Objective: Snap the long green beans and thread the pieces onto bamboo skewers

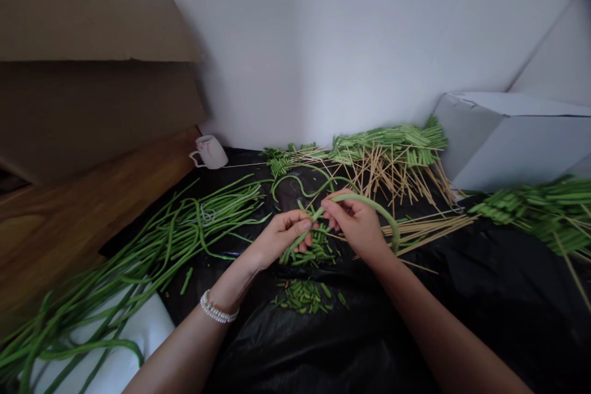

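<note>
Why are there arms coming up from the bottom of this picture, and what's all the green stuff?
There is no robot here. A person wears a camera on their head, looking forward and down, so we see their own left hand and right hand. Both hands hold a long green stalk that looks like a bean, curving over the right hand. On the black sheet are short cut pieces and thin sticks. More long stalks lie to the left. Farther back are rows of green pieces, and a white mug stands near the wall.
</note>
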A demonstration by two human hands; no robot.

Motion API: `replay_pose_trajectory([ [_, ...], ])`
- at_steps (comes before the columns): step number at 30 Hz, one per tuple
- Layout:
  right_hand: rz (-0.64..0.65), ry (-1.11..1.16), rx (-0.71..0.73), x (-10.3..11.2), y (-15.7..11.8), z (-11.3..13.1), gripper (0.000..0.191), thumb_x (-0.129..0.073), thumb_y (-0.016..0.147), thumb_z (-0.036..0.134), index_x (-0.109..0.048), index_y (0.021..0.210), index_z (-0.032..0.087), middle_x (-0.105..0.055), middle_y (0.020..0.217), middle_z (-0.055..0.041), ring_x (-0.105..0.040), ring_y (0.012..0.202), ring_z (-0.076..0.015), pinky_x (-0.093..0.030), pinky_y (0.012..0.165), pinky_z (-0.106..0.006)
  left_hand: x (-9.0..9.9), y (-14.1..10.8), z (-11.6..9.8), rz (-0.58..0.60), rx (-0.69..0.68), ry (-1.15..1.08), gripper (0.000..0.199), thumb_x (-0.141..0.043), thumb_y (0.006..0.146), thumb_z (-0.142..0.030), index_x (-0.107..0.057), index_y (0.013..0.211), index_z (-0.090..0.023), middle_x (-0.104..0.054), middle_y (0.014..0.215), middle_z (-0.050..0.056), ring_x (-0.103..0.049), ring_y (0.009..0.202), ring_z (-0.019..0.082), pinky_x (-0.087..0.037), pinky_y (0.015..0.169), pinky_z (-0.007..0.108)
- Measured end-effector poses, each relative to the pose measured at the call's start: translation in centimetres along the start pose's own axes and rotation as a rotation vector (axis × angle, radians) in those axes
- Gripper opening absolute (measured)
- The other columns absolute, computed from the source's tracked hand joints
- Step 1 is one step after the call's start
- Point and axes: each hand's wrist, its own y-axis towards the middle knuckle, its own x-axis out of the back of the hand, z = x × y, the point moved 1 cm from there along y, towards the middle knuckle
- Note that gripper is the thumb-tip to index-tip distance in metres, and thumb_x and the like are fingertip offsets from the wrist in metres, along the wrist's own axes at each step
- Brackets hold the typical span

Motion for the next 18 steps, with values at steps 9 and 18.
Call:
replay_pose_trajectory([
  [9, -0.029, -0.087, 0.013, 0.1, -0.3, 0.3, 0.024, -0.068, 0.080, 0.042, -0.059, 0.072, 0.021, -0.059, 0.059, 0.0024, -0.053, 0.051, -0.0118, -0.042, 0.047, -0.024, 0.0, 0.2, 0.3, -0.081, -0.107, -0.206, 0.028, -0.067, 0.084, -0.040, -0.060, 0.079, -0.014, -0.060, 0.065, 0.000, -0.050, 0.055, 0.007, -0.041, 0.056, 0.019],
  [18, 0.148, 0.149, -0.159, -2.0, -1.4, -0.2, 0.027, -0.064, 0.083, 0.043, -0.055, 0.070, 0.022, -0.060, 0.057, 0.0045, -0.050, 0.044, -0.0088, -0.040, 0.043, -0.021, -0.7, -0.4, -0.7, -0.061, -0.073, -0.865, 0.023, -0.068, 0.085, -0.024, -0.052, 0.072, -0.015, -0.040, 0.058, -0.005, -0.035, 0.046, 0.003, -0.036, 0.047, 0.015],
])
